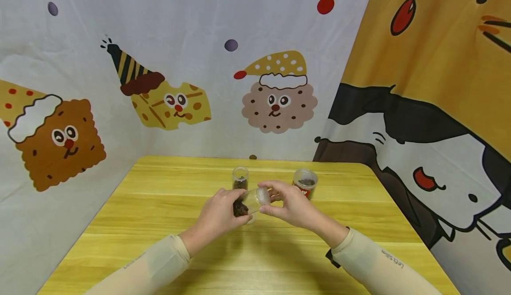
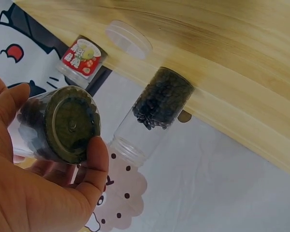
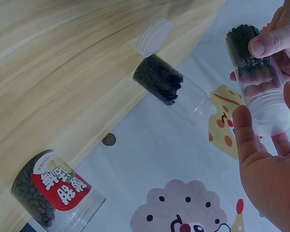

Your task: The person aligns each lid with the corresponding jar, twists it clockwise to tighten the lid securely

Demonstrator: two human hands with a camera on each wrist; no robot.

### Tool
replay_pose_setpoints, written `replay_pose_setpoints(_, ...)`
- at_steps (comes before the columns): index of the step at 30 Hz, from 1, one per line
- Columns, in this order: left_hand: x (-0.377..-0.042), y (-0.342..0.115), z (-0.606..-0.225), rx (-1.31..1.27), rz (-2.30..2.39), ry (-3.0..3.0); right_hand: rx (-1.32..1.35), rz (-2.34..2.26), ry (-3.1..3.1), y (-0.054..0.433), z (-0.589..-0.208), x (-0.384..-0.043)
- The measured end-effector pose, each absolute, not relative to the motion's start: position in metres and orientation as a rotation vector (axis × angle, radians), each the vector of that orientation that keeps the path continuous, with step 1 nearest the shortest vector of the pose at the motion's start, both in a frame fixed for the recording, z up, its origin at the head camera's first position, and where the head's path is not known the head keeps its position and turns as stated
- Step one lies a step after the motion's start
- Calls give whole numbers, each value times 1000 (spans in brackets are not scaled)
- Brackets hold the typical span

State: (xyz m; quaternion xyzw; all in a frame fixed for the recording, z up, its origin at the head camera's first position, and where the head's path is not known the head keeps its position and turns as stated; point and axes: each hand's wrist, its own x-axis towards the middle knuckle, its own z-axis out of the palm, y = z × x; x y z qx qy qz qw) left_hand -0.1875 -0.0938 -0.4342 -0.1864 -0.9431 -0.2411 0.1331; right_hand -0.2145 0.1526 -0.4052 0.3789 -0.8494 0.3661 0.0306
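Observation:
In the head view my left hand grips a clear plastic jar by its base. The jar is tilted, with dark pieces gathered at the bottom end. My right hand has its thumb and fingers around the translucent lid at the jar's other end. The right wrist view shows that lid seated on the jar between the fingers. Behind the hands stands another clear jar, uncapped and partly filled with dark pieces. A loose translucent lid lies on the table near it.
A wider jar with a red label and dark seed-like contents stands to the right of the hands, its top uncovered. The wooden table ends at a cartoon-printed curtain behind it.

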Motion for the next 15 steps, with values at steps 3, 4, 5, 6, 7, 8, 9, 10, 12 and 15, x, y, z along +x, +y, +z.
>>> replay_pose_setpoints(3, -187, -94, -434, -546, -698, -2739, 1158, 1127, -2628, 153, -406, -215)
replay_pose_setpoints(4, -187, -93, -434, -546, -693, -2742, 1153, 1128, -2634, 153, -406, -214)
replay_pose_setpoints(5, -187, -93, -433, -548, -683, -2744, 1145, 1130, -2643, 153, -406, -215)
replay_pose_setpoints(6, -186, -93, -434, -551, -674, -2745, 1138, 1136, -2649, 153, -406, -215)
replay_pose_setpoints(7, -186, -93, -433, -554, -667, -2744, 1132, 1139, -2656, 154, -406, -215)
replay_pose_setpoints(8, -186, -93, -433, -558, -656, -2742, 1124, 1146, -2665, 154, -405, -215)
replay_pose_setpoints(9, -186, -92, -433, -560, -648, -2738, 1118, 1150, -2670, 154, -405, -214)
replay_pose_setpoints(10, -186, -92, -434, -561, -637, -2733, 1113, 1156, -2677, 154, -405, -214)
replay_pose_setpoints(12, -186, -91, -434, -564, -620, -2722, 1105, 1174, -2686, 155, -405, -214)
replay_pose_setpoints(15, -186, -90, -434, -562, -599, -2711, 1099, 1187, -2695, 155, -405, -214)
